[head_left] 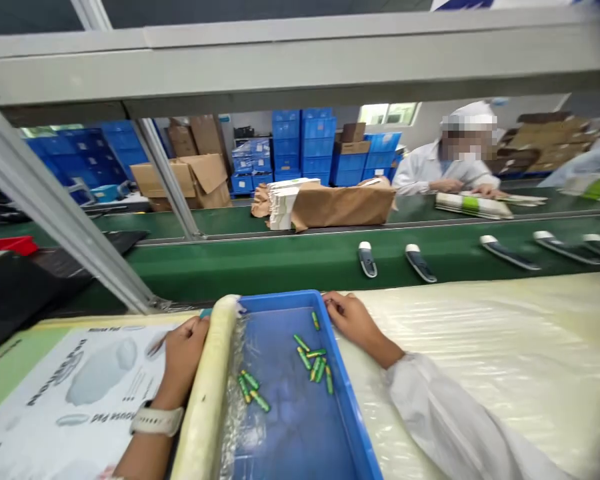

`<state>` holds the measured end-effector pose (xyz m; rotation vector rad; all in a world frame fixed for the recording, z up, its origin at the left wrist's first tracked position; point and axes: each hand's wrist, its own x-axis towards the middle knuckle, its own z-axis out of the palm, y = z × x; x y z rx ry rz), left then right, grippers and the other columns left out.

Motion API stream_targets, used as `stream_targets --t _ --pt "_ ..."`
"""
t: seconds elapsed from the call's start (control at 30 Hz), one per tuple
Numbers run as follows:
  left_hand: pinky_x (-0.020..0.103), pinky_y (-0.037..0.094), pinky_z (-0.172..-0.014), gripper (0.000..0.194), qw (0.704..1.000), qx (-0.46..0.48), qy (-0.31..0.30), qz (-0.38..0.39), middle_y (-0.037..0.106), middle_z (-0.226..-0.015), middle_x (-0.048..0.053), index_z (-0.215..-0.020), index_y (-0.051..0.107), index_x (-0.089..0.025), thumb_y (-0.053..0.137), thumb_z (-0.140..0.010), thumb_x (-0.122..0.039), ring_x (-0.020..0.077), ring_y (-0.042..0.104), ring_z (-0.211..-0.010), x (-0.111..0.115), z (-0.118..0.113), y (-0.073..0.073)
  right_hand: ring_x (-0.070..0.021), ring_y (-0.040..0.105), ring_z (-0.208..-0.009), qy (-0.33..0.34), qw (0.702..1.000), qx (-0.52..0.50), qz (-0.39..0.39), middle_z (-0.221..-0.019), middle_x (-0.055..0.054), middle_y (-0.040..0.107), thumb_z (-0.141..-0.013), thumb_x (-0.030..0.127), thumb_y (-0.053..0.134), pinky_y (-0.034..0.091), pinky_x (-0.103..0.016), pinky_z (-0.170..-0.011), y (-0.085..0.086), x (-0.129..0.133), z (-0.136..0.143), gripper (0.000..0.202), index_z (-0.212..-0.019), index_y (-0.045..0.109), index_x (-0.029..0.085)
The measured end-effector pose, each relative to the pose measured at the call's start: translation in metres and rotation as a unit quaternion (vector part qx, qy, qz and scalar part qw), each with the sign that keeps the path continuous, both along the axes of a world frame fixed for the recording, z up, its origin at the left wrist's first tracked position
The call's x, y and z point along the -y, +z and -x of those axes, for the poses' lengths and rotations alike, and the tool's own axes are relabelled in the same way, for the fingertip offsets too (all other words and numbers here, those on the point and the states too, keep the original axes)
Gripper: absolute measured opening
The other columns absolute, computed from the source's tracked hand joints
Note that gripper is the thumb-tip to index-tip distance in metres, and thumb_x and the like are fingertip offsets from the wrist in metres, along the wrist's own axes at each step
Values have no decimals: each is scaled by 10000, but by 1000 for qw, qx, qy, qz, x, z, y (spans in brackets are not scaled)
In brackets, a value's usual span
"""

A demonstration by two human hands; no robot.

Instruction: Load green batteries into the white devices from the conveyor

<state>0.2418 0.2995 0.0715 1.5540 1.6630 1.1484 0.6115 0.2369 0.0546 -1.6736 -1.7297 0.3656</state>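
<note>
A shallow blue tray (290,427) lies in front of me, with several green-and-yellow batteries (316,367) scattered in it. Along its left side runs a pale yellow padded roll (205,400) with clear plastic wrap beside it, hiding that rim. My left hand (187,347), a pale watch on its wrist, is closed against the outside of the roll near the far end; its fingertips are hidden. At the far right corner, the bent fingers of my right hand (347,319) grip the tray's rim. Neither hand touches the batteries.
Cream plastic-covered sheeting (480,340) spreads to the right; printed mouse pad packaging (95,387) lies left. Beyond runs a green conveyor belt (280,260) carrying several dark, white-ended items (420,263). A metal frame (300,63) crosses overhead. A co-worker (445,167) handles packets opposite, near a brown-paper-wrapped stack (345,205).
</note>
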Motion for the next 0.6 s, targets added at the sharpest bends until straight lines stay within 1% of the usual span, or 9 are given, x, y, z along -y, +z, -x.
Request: stream_targets --t 0.07,0.13,0.2,0.37,0.5,0.6 --pt "266 325 -552 544 1000 16 -1 1 316 -529 -90 -556 313 -257 637 -898 -528 97 347 -544 -1 1 -4 -181 543 -585 2 1000 7 -3 -651 20 681 -1007 365 443 405 -370 -836 -2 -1 -2 363 -1076 764 208" --pt "258 329 -546 565 1000 31 -2 3 302 -542 -99 -576 303 -255 645 -921 -543 93 339 -531 0 2 -7 -182 536 -569 2 1000 12 -4 -614 29 642 -1005 390 435 399 -376 -836 -3 -1 -2 379 -1069 760 208" --pt "245 351 -545 557 999 43 -6 8 328 -563 -105 -600 356 -239 660 -958 -540 87 357 -522 0 2 -10 -184 538 -567 3 1000 15 -2 -614 27 638 -1001 399 424 393 -379 -836 -3 -1 -2 389 -1064 759 211" --pt "231 418 -542 459 998 50 -16 18 438 -609 -95 -693 524 -196 658 -1006 -504 77 439 -533 -2 4 -18 -193 550 -564 14 999 28 12 -617 19 648 -1002 410 408 393 -387 -845 1 1 -1 406 -1066 761 219" --pt "241 480 -575 431 1000 22 -8 11 542 -660 -69 -741 589 -187 633 -1021 -512 87 517 -578 -6 6 -24 -224 578 -624 15 999 39 16 -628 1 663 -1011 438 400 398 -388 -836 -4 -1 -4 425 -1062 768 232" --pt "258 503 -605 426 1000 -9 -6 0 543 -665 -68 -762 603 -179 622 -1028 -511 99 549 -601 -3 11 -25 -227 598 -634 15 999 48 18 -622 0 673 -1017 400 408 398 -383 -842 -6 -4 -5 400 -1061 769 233"
